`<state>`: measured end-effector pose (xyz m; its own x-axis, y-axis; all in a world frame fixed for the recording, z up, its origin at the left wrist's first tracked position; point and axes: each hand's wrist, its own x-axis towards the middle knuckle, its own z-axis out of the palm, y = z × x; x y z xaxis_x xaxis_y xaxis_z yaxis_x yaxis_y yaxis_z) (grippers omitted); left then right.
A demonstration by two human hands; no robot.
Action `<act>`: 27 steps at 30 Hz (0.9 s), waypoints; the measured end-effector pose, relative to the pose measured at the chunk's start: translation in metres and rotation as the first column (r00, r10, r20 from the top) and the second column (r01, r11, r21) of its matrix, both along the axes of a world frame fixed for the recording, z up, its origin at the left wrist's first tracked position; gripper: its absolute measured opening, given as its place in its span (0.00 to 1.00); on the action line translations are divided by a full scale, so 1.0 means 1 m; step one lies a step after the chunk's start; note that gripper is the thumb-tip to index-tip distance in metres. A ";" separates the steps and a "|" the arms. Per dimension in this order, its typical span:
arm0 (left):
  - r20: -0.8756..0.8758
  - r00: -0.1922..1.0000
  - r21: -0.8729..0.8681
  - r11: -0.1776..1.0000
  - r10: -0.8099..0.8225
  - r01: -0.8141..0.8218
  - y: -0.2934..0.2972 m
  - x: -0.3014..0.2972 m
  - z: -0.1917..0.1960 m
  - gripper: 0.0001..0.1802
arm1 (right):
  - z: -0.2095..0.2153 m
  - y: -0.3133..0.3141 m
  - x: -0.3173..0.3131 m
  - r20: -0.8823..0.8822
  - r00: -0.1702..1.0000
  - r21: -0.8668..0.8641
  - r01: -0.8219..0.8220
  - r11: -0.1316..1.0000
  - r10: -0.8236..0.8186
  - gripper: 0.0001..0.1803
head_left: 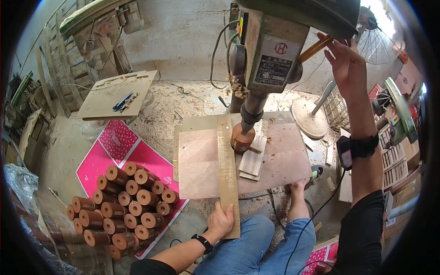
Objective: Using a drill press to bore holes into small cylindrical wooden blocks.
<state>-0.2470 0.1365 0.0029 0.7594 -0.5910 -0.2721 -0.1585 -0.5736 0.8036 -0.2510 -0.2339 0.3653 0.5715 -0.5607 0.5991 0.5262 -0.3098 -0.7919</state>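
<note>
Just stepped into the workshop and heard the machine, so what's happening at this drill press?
A seated person is working at a drill press. Their right hand is raised to its feed handle, and their left hand grips the near end of a long wooden strip lying on the plywood table. A brown wooden cylinder sits under the spindle, beside a small slatted block. A stack of similar cylinders lies on pink sheets to the left.
</note>
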 end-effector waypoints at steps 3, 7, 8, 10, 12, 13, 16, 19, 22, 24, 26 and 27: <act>-0.019 1.000 0.064 0.998 -0.011 0.012 0.000 0.001 0.004 0.30 | -0.007 -0.007 0.009 0.012 0.990 -0.103 0.140 0.985 -0.140 0.44; -0.017 1.000 0.025 1.000 -0.003 0.003 -0.001 0.001 0.005 0.27 | -0.015 -0.041 0.030 0.064 0.966 -0.336 0.256 0.907 -0.249 0.41; -0.041 0.999 -0.016 1.000 -0.013 0.012 -0.001 0.001 0.005 0.27 | -0.016 -0.053 0.037 0.085 0.964 -0.414 0.265 0.871 -0.253 0.40; -0.041 0.999 0.017 1.000 -0.014 0.015 -0.001 0.001 0.003 0.27 | -0.025 -0.075 0.058 0.083 0.954 -0.400 0.296 0.868 -0.287 0.30; -0.068 0.997 0.005 1.000 -0.027 0.028 -0.002 0.002 0.002 0.29 | -0.043 -0.090 0.076 -0.024 0.996 -0.090 0.089 0.992 -0.091 0.18; -0.056 0.998 0.006 1.000 -0.015 0.015 -0.002 0.002 0.001 0.29 | -0.057 -0.093 0.084 -0.106 0.981 -0.088 0.153 0.984 -0.162 0.17; -0.055 0.998 0.034 0.999 -0.022 0.024 -0.002 0.003 0.000 0.29 | -0.113 -0.087 0.092 -0.189 0.971 0.246 0.189 0.951 -0.144 0.18; -0.072 0.997 0.036 0.999 -0.025 0.028 -0.001 0.003 -0.001 0.29 | -0.165 -0.066 0.081 -0.322 0.905 -0.101 0.259 0.961 -0.278 0.20; -0.078 0.997 0.020 0.999 -0.026 0.027 -0.001 0.001 -0.001 0.28 | -0.187 -0.037 0.042 -0.562 0.813 0.229 0.330 0.916 -0.153 0.21; -0.057 0.998 0.003 0.999 -0.032 0.032 0.000 0.001 0.000 0.28 | -0.189 -0.005 0.004 -0.644 0.759 0.178 0.276 0.945 -0.100 0.24; -0.063 0.998 -0.002 1.000 -0.026 0.026 0.000 0.001 0.000 0.28 | -0.175 0.027 -0.031 -0.680 0.704 -0.038 0.244 0.969 -0.203 0.25; -0.080 0.996 -0.016 0.999 -0.036 0.034 0.000 0.000 0.001 0.28 | -0.162 0.038 -0.043 -0.724 0.617 -0.198 0.241 0.950 -0.308 0.26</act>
<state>-0.2469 0.1365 0.0035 0.7141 -0.6212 -0.3226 -0.1126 -0.5568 0.8230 -0.2941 -0.1960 0.2037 0.6664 -0.7397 0.0930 -0.3432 -0.4151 -0.8425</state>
